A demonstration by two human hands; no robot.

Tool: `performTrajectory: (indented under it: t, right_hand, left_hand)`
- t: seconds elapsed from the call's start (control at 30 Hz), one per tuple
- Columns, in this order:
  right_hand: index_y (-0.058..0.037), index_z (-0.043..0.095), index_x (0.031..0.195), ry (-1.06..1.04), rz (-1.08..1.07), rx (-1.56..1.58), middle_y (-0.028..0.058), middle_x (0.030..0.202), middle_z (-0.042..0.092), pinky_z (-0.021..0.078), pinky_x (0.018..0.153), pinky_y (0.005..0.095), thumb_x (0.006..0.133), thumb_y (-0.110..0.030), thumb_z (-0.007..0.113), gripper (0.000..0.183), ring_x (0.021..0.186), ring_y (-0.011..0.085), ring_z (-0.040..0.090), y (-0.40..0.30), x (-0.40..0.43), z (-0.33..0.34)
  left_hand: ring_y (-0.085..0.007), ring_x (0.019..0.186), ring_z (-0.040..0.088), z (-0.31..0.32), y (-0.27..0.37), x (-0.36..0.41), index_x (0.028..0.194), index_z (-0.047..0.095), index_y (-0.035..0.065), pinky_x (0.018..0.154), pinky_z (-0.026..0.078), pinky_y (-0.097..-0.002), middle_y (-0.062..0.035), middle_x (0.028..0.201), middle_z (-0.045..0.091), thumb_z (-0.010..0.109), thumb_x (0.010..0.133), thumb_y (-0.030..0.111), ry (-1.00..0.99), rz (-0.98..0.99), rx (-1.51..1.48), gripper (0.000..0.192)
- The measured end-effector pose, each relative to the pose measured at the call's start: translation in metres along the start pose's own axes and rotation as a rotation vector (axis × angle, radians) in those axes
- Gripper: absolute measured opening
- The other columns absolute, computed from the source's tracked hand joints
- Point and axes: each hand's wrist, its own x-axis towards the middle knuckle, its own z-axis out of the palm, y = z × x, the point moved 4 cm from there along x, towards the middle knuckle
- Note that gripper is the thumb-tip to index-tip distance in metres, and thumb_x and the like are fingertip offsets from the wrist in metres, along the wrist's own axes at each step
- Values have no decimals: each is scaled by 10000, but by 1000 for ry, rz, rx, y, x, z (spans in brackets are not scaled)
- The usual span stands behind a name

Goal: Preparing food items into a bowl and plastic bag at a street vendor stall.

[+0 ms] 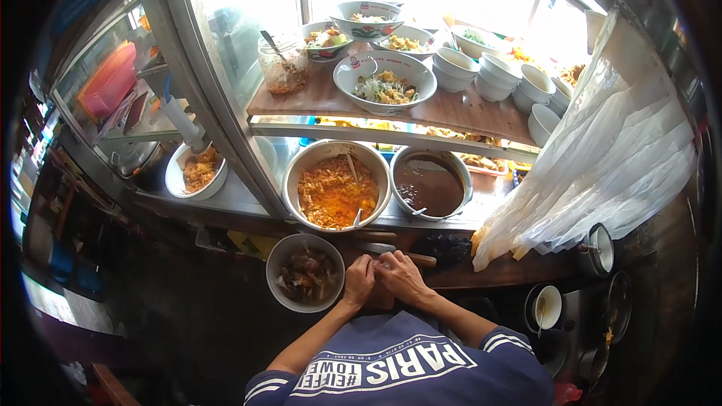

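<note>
My left hand [360,280] and my right hand [403,277] meet over a wooden board [381,297], their fingertips closed on a small piece of thin clear plastic [381,265]. What the plastic holds is too small to tell. Left of my hands sits a round bowl [305,273] with brown pieces and clear plastic bits in it. Just beyond my fingers lie a knife blade [377,247] and a wooden handle [422,259]. A black plastic bag [448,249] lies to the right of them.
A bowl of red-orange stew [338,192] and a pot of dark sauce [428,185] stand ahead. Above them, a wooden shelf [333,102] bears filled bowls, stacked white bowls [456,67] and a glass jar [282,65]. A plastic curtain [609,141] hangs at right, near several pans.
</note>
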Motion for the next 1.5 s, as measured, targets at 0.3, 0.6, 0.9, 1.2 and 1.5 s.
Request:
performTrajectory:
  t: [0.3, 0.6, 0.9, 1.2, 1.5]
  right_hand:
    - [-95, 676, 979, -14, 76, 4, 68, 944, 658, 474, 833, 347, 797, -103, 575, 208, 880, 229, 592, 18, -9, 19]
    - [-78, 689, 901, 99, 163, 242, 104, 851, 631, 506, 763, 395, 802, -97, 653, 107, 836, 290, 616, 30, 2, 7]
    - [-49, 663, 828, 93, 236, 274, 121, 855, 591, 490, 752, 404, 778, -120, 701, 95, 857, 306, 593, 43, -2, 10]
    - [-34, 678, 818, 173, 175, 333, 102, 805, 597, 497, 722, 380, 759, -152, 746, 149, 789, 292, 606, 39, 4, -21]
    - [-20, 689, 908, 178, 279, 468, 129, 874, 684, 537, 733, 348, 836, -128, 693, 130, 813, 273, 681, 32, 10, -46]
  left_hand:
    - [-374, 715, 634, 4, 7, 4, 847, 583, -19, 619, 490, -416, -203, 782, 630, 580, 884, 49, -3, -9, -8, 78]
    - [-363, 719, 640, 3, 10, 3, 851, 595, -14, 642, 506, -416, -197, 789, 629, 600, 872, 66, -45, -23, -63, 83]
    - [-343, 801, 650, 2, 15, 2, 912, 634, -5, 702, 526, -391, -174, 874, 635, 641, 845, 66, -92, 70, -40, 98]
    - [-376, 952, 623, 16, -6, -3, 1025, 638, -3, 816, 518, -409, -215, 1043, 615, 653, 839, 64, -141, 107, -32, 198]
    - [-336, 974, 632, 4, 31, 7, 1115, 610, -15, 849, 516, -384, -210, 1092, 621, 655, 860, 124, -33, 185, 45, 294]
